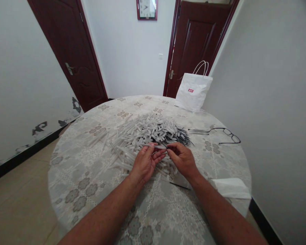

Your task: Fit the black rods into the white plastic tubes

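Observation:
My left hand (146, 162) is turned palm up, its thumb and fingers closed on a thin translucent plastic tube (158, 147) that lies nearly level. At the tube's right end, my right hand (182, 159) pinches with thumb and forefinger; a small dark bit shows there, too small to name. Just beyond both hands spreads a heap of short white plastic tubes (149, 127). Thin black rods (183, 136) poke out of its right side. Longer clear tubes (121, 154) lie to the left of my left hand. Below my hands, a thin black rod (180, 185) rests on the cloth.
A round table with a patterned cloth (84, 192) carries everything. At the back right stands a white paper bag (193, 92). Eyeglasses (228, 132) lie to the right, beside several thin rods (199, 131). A folded white sheet (231, 188) is near my right forearm.

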Motion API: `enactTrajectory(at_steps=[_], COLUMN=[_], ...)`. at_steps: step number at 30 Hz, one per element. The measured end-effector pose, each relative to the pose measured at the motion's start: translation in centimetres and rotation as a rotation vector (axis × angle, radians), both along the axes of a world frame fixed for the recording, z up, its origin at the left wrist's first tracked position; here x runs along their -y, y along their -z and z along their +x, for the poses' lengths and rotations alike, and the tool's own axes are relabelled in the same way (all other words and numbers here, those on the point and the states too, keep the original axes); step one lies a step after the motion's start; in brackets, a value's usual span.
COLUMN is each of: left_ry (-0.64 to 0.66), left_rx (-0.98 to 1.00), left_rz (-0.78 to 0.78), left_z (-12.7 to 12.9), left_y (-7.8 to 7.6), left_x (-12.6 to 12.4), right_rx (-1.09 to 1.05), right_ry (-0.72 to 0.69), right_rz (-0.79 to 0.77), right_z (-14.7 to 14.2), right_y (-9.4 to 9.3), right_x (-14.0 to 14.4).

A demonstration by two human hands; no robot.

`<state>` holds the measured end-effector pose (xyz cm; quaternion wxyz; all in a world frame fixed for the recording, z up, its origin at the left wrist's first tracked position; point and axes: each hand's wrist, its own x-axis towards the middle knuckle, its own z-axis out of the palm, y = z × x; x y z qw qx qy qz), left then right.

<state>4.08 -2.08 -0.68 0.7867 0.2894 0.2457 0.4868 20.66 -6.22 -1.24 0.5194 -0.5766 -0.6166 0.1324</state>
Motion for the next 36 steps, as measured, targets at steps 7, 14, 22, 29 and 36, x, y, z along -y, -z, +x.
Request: enactTrajectory(at_steps=[7,14,22,29,36], left_ry=[-0.023,-0.037,-0.050,-0.039,-0.032], left_rx=[0.043,0.014,-0.039,-0.050,-0.039], left_rz=[-0.009,-0.005,0.028,0.025,0.007], left_z=[-0.1,0.0,0.1,0.1,0.0], left_y=[0.2,-0.2,-0.1,0.1,0.0], left_x=[-0.1,0.0,0.0,-0.1,0.0], right_rx=[-0.116,-0.137,-0.089,0.028,0.134], right_ry=[-0.042,-0.029,-0.014,-0.019,-0.045], right_rz=[-0.067,-0.080,-0.064,-0.005,0.068], right_z=[-0.2,-0.3,-0.1,0.0,-0.1], right_y=[0.7,1.0,1.0,0.7,-0.3], right_x=[-0.1,-0.2,-0.1,-0.2,0.3])
